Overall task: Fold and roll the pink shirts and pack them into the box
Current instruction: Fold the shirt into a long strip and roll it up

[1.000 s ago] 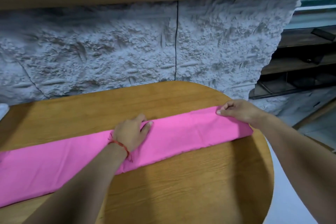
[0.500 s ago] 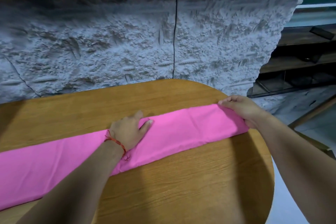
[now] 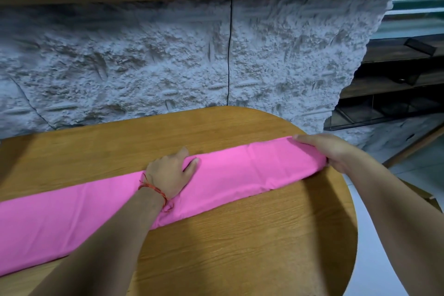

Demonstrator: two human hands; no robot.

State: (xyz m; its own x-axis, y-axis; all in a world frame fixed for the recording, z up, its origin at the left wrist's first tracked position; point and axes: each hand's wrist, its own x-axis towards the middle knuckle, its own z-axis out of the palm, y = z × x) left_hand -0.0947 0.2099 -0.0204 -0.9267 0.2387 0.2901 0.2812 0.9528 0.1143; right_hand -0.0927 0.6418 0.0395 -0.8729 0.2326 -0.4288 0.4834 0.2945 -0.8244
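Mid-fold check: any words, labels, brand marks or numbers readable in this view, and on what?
None can be read.
The pink shirt shows plain fabric, with no tag or print in view.
The table and stone wall carry no writing.
The dark items on the shelves are too dim and small to tell.

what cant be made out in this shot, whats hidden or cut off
1. Head view: the pink shirt runs off the left edge of the picture, so its left end is unseen. The left forearm covers part of its near edge.
2. Head view: the right hand hides its own thumb at the shirt's end, so its grip is unclear.
3. Head view: the dark items on the shelves are too dim to identify.
4. No box is in frame.
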